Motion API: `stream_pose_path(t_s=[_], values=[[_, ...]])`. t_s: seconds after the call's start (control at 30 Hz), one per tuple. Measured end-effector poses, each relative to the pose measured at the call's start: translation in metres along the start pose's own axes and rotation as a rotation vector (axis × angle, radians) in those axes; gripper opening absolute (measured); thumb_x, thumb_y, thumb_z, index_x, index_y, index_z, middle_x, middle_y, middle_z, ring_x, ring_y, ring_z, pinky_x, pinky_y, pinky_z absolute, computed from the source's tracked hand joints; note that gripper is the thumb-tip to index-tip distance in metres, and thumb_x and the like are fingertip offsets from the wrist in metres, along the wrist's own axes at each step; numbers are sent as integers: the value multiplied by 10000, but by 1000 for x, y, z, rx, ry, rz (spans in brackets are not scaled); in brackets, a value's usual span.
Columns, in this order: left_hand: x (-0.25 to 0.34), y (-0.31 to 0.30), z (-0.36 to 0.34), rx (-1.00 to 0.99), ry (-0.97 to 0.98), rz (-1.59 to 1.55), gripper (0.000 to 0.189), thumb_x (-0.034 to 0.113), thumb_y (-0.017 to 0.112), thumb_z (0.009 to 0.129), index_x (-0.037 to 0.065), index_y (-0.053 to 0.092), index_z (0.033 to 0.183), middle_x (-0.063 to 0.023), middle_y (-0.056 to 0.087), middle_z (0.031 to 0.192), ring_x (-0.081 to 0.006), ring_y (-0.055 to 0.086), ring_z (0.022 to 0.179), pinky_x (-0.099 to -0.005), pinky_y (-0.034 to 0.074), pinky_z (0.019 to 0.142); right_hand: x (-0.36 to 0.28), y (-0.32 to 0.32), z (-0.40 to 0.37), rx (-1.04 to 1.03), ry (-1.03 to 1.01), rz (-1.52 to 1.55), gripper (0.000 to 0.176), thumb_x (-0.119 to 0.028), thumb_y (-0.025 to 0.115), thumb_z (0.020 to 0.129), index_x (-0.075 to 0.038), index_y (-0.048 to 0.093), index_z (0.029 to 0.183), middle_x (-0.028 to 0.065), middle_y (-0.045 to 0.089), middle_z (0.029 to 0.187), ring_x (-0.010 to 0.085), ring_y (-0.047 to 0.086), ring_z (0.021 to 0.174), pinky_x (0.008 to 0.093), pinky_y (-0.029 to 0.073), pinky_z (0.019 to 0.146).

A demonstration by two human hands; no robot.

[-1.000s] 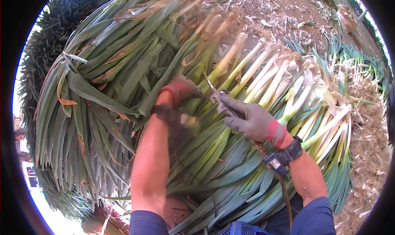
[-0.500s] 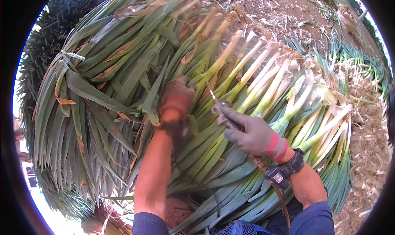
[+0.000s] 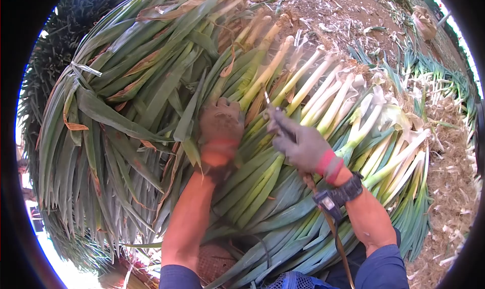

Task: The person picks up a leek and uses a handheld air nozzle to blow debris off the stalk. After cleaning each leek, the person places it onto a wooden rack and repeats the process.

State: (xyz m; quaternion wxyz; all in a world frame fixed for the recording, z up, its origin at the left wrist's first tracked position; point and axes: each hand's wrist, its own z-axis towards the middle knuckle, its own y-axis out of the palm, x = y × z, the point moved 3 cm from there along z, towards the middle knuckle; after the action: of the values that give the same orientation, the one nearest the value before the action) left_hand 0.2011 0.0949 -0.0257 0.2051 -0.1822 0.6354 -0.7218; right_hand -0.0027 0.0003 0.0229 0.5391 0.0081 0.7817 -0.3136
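Observation:
My left hand (image 3: 221,124), in a dirty grey glove with a red cuff, is among the green leek leaves at the middle; its fingers curl at the stalks, and what they hold is hidden. To its right, my right hand (image 3: 298,141) is closed around the dark handle of a small knife (image 3: 267,98), its blade pointing up toward the leeks. The leeks (image 3: 309,89) lie side by side, pale roots up and right, leaves toward me. A large tied bundle of leaves (image 3: 136,81) rises left of my left hand.
A white tie (image 3: 87,68) binds the left bundle. Dry husks and roots (image 3: 452,188) cover the ground at the right, with more leeks (image 3: 442,79) beyond. Brown soil (image 3: 348,16) shows at the top. A strap (image 3: 339,248) hangs below my right wrist.
My left hand has shifted slightly, with its back now turned more upward. My right hand and the knife have moved a little; the blade points more steeply upward.

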Motion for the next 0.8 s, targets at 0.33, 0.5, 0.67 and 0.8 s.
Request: stream_pose_path(t_s=[0.33,0.5,0.67,0.8], values=[[14,-5,15,-320,-13,215,511,561,761,892,164,713,1209,-61,688,1269,-259,637,1218,-458,510,992,45,-61,115,162,121,-210,678,-264,659,989,-133,459,1623,187,723,1362,275,712,1215,344,500,1078],[10,-4,19,-317,-12,157,489,516,773,888,142,727,1200,-74,697,1299,-282,639,1248,-454,513,1022,39,-66,113,141,109,-271,681,-265,649,994,-160,446,1636,184,683,1436,308,672,1292,391,482,1116],[9,-9,34,-447,-79,25,464,422,807,813,111,761,1154,-125,740,1246,-327,694,1185,-443,546,1011,38,-67,102,118,153,-190,691,-264,669,990,-168,449,1638,174,662,1469,299,682,1253,355,473,1111],[1,-12,35,-483,-112,-106,498,383,828,765,88,759,1161,-165,768,1156,-358,727,1099,-446,564,987,40,-61,100,156,60,-235,600,-350,657,962,-122,599,1514,201,746,1261,364,718,1142,401,528,1016]])
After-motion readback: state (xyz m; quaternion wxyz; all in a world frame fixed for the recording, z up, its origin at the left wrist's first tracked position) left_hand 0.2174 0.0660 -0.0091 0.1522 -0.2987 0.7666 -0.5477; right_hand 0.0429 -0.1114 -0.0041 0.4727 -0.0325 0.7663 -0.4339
